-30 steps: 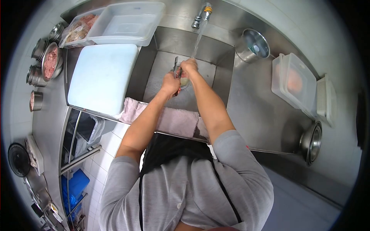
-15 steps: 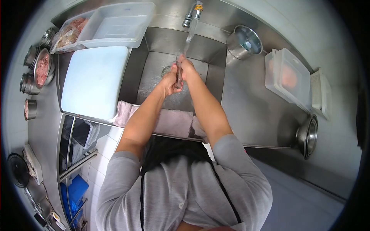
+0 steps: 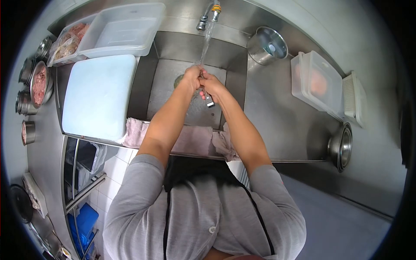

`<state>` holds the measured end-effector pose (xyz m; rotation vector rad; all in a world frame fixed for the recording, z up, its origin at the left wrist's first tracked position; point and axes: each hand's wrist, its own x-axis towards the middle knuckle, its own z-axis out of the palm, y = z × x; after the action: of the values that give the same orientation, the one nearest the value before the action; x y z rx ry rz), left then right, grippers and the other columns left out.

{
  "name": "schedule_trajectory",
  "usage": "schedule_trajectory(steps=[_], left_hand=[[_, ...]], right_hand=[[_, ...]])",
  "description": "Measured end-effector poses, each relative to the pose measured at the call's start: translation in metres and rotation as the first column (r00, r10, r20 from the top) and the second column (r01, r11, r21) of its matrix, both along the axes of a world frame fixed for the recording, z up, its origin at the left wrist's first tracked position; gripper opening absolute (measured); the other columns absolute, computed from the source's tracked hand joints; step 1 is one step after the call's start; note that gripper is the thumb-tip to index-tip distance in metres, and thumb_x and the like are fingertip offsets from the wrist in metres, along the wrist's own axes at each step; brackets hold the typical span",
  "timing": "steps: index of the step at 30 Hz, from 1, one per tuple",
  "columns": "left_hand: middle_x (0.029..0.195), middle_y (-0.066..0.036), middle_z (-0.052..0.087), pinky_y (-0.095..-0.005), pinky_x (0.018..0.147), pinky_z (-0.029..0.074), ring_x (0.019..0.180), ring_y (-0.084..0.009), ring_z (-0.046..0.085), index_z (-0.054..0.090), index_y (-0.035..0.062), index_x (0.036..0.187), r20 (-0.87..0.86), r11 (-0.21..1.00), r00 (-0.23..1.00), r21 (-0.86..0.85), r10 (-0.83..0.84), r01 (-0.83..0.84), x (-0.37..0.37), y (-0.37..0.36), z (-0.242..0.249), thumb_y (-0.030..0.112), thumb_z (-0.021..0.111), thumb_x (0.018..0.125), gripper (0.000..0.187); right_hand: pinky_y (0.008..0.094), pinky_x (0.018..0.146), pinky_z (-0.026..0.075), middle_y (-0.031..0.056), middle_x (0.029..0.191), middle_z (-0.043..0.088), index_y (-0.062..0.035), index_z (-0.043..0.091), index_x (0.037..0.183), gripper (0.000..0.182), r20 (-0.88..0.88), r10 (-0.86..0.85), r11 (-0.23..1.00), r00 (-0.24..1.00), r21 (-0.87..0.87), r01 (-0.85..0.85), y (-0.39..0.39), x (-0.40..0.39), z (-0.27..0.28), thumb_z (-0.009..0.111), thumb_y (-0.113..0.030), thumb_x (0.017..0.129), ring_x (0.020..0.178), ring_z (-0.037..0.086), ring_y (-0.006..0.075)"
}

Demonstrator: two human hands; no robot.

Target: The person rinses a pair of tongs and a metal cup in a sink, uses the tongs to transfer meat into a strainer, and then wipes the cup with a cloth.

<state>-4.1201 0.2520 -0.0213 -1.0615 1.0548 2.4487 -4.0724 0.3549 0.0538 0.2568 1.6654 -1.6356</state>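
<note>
Both my hands are together over the metal sink (image 3: 173,71), under water running from the tap (image 3: 215,12). My left hand (image 3: 193,77) is closed at the upper end of a thin metal utensil (image 3: 210,103), right where the stream lands. Fingers of my right hand (image 3: 211,83) wrap round the same utensil a little lower. Its squared, shiny end sticks out below my right hand. The rest of the utensil is hidden by my fingers, so its kind cannot be told.
A pale blue cutting board (image 3: 99,96) lies left of the sink, below clear plastic tubs (image 3: 123,30). A pink cloth (image 3: 190,139) covers the front edge. At right are a metal pot (image 3: 267,45), lidded containers (image 3: 318,82) and stacked bowls (image 3: 341,147).
My hands have come closer together and turned the utensil, so its squared end now shows below them. The whole view has shifted slightly.
</note>
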Motion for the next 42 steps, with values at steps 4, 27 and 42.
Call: schedule_trajectory(steps=[4, 27, 42], left_hand=[[0.064, -0.004, 0.050, -0.0352, 0.045, 0.046, 0.052, -0.0172, 0.048, 0.051, 0.0063, 0.080, 0.036, 0.995, 0.996, 0.057, 0.078, -0.080, -0.004, -0.008, -0.014, 0.030, 0.048, 0.101, 0.031], [0.083, -0.013, 0.056, -0.0483, 0.064, 0.054, 0.073, -0.0291, 0.059, 0.047, -0.0006, 0.116, 0.184, 0.979, 0.982, 0.205, -0.051, 0.012, 0.090, -0.022, 0.013, 0.043, 0.038, 0.103, 0.046], [0.084, -0.010, 0.063, -0.0302, 0.052, 0.055, 0.061, -0.0182, 0.059, 0.050, 0.0136, 0.118, -0.036, 0.973, 0.998, 0.226, -0.043, 0.050, 0.109, -0.039, 0.035, 0.050, 0.033, 0.104, 0.043]], right_hand=[[0.0284, 0.035, 0.038, 0.0026, 0.069, 0.050, -0.0062, 0.047, 0.110, 0.019, 0.082, -0.012, 0.994, 0.997, -0.110, 0.021, 0.012, 0.030, 0.023, 0.052, -0.021, 0.099, 0.046, 0.048, 0.0124], [0.0457, 0.088, 0.052, 0.0230, 0.095, 0.070, -0.0044, 0.073, 0.092, 0.021, -0.761, 0.435, 0.496, 0.482, 0.649, 0.577, 0.124, -0.141, 0.104, 0.062, -0.016, 0.079, 0.094, 0.067, 0.0396], [0.0379, 0.084, 0.052, 0.0156, 0.097, 0.071, -0.0029, 0.071, 0.101, 0.038, -0.560, 0.328, 0.413, 0.761, 0.809, 0.418, 0.201, -0.246, 0.057, 0.075, -0.020, 0.068, 0.090, 0.069, 0.0292]])
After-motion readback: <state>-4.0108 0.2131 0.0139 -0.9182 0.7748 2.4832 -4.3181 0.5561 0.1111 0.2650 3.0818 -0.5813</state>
